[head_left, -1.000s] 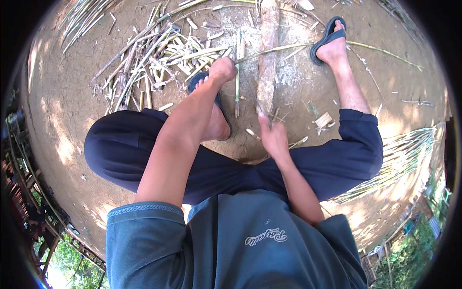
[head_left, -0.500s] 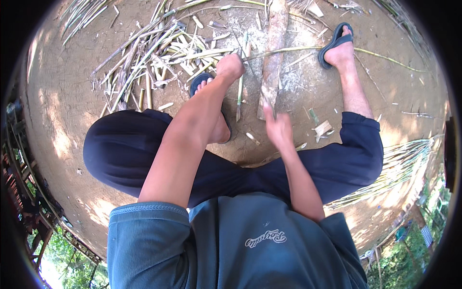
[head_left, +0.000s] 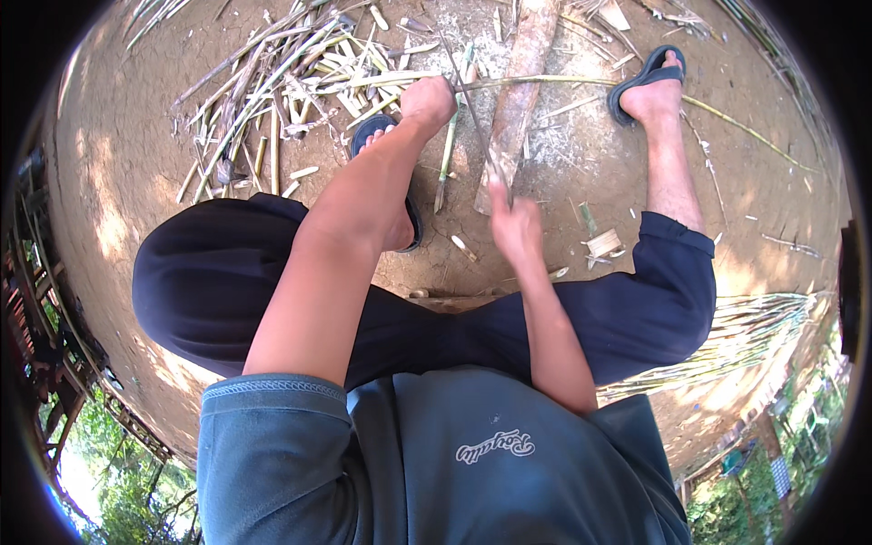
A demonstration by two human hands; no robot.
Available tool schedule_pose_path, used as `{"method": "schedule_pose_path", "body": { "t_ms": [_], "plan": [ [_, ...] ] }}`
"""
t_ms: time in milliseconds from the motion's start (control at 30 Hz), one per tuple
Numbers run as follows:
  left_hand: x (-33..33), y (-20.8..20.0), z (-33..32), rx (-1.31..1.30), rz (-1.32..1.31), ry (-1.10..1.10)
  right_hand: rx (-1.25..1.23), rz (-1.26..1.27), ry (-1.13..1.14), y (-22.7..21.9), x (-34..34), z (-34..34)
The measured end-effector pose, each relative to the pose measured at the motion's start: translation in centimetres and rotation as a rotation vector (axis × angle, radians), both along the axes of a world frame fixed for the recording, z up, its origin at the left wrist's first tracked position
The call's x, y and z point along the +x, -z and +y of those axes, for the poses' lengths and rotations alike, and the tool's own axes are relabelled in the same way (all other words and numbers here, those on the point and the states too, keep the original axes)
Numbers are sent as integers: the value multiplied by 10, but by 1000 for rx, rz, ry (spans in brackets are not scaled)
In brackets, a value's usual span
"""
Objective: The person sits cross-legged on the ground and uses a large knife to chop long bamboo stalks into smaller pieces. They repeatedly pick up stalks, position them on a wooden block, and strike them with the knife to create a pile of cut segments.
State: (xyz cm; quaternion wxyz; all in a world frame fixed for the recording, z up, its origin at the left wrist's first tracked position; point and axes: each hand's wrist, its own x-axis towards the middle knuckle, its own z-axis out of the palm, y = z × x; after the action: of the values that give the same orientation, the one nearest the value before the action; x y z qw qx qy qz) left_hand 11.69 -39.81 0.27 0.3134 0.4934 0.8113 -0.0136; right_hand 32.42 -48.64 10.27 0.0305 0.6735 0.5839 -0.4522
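My left hand point(head_left: 430, 102) is closed around a long, thin green stalk point(head_left: 554, 79). The stalk lies across a narrow wooden plank point(head_left: 530, 54) and reaches past my right foot to the far right. In my closed right hand point(head_left: 516, 229) is a long-bladed knife point(head_left: 474, 116), gripped with the thumb toward the blade. Its dark, slim blade points up and left, passing just right of my left hand and by the stalk. Whether the edge touches the stalk I cannot tell. An upright green stick point(head_left: 447, 163) lies on the ground between my left foot and the plank.
A heap of cut stalk pieces point(head_left: 336, 77) lies at the upper left, beside my sandalled left foot point(head_left: 380, 136). My right foot point(head_left: 652, 95) rests beyond the plank. A bundle of long stalks point(head_left: 754, 336) lies at the right, and a wood chip point(head_left: 603, 242) nearer my right leg.
Both hands keep their grips and have shifted slightly up and left in view, as has much of the scene. The blade lies at a similar slant beside the stalk.
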Motion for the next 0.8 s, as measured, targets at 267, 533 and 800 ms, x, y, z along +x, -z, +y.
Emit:
{"method": "schedule_pose_path", "body": {
  "t_ms": [267,533,800],
  "plan": [
    [7,14,-5,103,29,-79,54,-1,21,-23,32,-27],
    [4,6,-2,74,45,20,32,5,21,-32,35,-34],
    [-11,0,24,77,27,-28,-1,-27,80,-32,44,-38]
  ]
}}
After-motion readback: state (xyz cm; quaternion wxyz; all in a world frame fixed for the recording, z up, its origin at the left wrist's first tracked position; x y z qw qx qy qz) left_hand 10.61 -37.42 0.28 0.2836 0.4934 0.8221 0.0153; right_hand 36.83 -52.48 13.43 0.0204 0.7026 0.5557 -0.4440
